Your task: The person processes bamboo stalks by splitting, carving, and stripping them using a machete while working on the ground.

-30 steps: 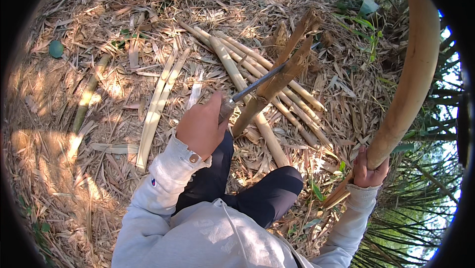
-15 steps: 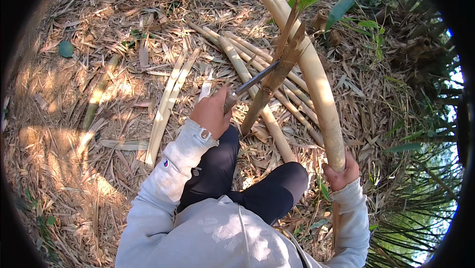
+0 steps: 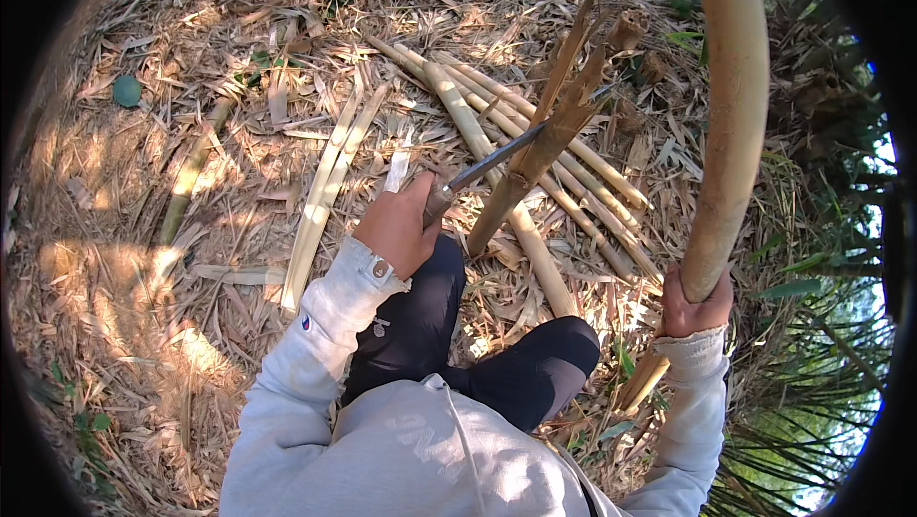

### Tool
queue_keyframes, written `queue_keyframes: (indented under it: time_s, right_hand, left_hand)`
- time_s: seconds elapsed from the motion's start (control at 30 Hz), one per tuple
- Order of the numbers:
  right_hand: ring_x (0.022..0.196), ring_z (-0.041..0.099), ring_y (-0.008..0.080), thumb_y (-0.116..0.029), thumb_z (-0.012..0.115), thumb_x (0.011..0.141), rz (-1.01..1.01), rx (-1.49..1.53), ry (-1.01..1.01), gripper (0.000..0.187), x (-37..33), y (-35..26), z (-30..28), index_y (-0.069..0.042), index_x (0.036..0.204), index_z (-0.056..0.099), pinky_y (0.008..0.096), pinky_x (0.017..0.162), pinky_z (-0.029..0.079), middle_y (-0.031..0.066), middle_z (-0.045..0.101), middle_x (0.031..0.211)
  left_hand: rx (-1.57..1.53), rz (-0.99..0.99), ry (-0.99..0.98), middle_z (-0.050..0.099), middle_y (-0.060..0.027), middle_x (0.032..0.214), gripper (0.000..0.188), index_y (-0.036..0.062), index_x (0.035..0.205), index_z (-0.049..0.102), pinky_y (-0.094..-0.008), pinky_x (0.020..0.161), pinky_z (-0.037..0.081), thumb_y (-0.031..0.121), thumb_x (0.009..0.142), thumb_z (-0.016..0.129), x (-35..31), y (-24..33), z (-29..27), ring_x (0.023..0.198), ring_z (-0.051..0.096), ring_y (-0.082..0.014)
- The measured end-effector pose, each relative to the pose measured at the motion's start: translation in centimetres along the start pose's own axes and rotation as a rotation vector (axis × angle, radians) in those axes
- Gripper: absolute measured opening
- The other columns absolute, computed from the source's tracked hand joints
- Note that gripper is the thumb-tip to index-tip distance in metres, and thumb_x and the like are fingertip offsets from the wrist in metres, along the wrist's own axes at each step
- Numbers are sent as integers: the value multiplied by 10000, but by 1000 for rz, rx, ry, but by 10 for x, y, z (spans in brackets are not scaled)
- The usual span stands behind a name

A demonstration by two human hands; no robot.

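Note:
My left hand [image 3: 396, 233] is closed around the wooden handle of a long knife [image 3: 492, 158]. Its blade slants up to the right, lying against a split, upright bamboo stump [image 3: 511, 190], and part of its tip is hidden there. On the right, my right hand [image 3: 696, 307] is wrapped round the near end of a thick, pale bamboo pole [image 3: 732, 106]. The pole rises past the top of the picture, curved by the lens, and stands apart from the stump.
Several cut bamboo poles [image 3: 458, 121] lie crossed on the leaf litter behind the stump. Split bamboo strips [image 3: 325, 188] rest to the left, with another bamboo piece [image 3: 191, 173] farther out. Green plants [image 3: 812, 402] border the right side. My bent knees [image 3: 544, 364] are close below the stump.
My right hand has swung the pole to the right and slightly away from me, off the stump. The knife has shifted little and stays against the stump.

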State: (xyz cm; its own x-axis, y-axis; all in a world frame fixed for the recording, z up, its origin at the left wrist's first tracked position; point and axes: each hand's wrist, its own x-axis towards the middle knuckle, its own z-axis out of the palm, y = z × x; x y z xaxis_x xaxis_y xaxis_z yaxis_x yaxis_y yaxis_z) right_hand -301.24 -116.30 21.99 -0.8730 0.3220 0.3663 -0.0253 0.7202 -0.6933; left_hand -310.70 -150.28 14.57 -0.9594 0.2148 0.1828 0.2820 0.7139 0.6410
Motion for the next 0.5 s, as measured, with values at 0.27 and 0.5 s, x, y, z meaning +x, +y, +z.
queue_keyframes:
  time_s: [0.27, 0.5]
  right_hand:
    - [867, 701, 302, -175, 719, 714, -7, -106, -470, 542, -23, 33, 6, -9, 1210, 576, 351, 803, 534, 187, 699, 954]
    - [842, 626, 172, -95, 718, 771, -16, 77, -192, 440, 2, -30, -15, 42, 1166, 579, 304, 807, 489, 115, 674, 955]
  left_hand:
    - [-75, 0, 139, 642, -156, 686, 263, 15, 1075, 588, -398, 618, 500, 80, 831, 663, 1, -51, 33, 667, 660, -356]
    - [-114, -46, 85, 645, -164, 700, 305, 22, 1109, 587, -393, 630, 504, 79, 826, 684, 7, -47, 34, 683, 661, -368]
